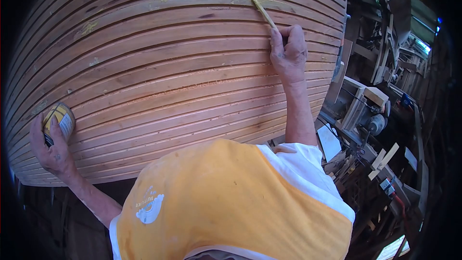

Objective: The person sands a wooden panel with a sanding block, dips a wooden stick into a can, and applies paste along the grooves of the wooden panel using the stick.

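A curved wall of narrow wooden planks (192, 53), like a boat hull, fills most of the view, with dark grooves between the planks. At upper right my right hand (290, 53) pinches a thin wooden stick (263, 12). The stick's far tip touches a groove beside a pale yellowish plank. Down at the left, my left hand (50, 147) is wrapped around a small yellow can (61, 118) with a white label. The can is tilted close to the planks, and its contents are hidden.
Yellowish smears (88, 28) mark the planks at upper left. Right of the planks stands a cluttered bench with a wooden block (376, 97), a round grey machine part (377, 124), a white panel (329, 142) and scrap wood. A red cable (399, 203) hangs at lower right.
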Motion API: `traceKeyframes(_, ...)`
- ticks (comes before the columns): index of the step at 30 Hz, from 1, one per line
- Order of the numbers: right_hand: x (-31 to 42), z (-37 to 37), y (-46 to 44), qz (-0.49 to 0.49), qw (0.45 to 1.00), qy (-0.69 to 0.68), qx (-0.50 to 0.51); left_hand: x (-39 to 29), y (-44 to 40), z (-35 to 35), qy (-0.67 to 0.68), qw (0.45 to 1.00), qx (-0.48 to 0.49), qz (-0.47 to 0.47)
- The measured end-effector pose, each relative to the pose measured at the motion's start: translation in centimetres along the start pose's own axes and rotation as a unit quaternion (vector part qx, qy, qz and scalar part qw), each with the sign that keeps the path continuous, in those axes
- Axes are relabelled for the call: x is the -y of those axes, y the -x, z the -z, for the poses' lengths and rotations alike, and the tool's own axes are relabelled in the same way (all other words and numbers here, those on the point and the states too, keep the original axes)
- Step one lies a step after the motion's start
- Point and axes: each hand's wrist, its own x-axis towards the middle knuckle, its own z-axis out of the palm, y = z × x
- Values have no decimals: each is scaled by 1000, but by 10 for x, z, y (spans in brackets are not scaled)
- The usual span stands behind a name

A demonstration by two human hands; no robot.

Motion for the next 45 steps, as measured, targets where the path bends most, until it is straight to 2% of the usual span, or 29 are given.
traceKeyframes(4,5,6,2,-55,997,-41,19,-3,-1,1,6,1000,-7,4)
traceKeyframes(10,6,8,5,16,999,33,13,-4,-1,0,11,1000,-5,2)
traceKeyframes(13,9,13,8,-63,998,12,14,-5,0,1,18,1000,-6,12)
traceKeyframes(20,22,0,10,-27,999,22,-3,-7,-1,1,17,1000,-5,6)
traceKeyframes(23,22,-1,8,-98,995,23,-18,-8,-1,1,17,1000,-5,5)
traceKeyframes(26,50,-17,10,8,999,33,-31,-4,0,-1,16,1000,-9,2)
traceKeyframes(29,61,-19,13,4,999,30,-31,-6,-1,0,14,1000,-7,-1)
traceKeyframes(33,36,-12,19,-79,995,57,-36,-5,-1,0,13,1000,-12,-8)
traceKeyframes(38,61,-25,18,-8,998,53,-32,-5,-1,0,2,1000,-16,-13)
traceKeyframes(41,37,-18,21,-25,992,108,-62,-4,-1,-1,12,999,-32,-13)
traceKeyframes(45,4,-3,24,-80,983,144,-81,-1,4,-5,-44,993,-102,-27)
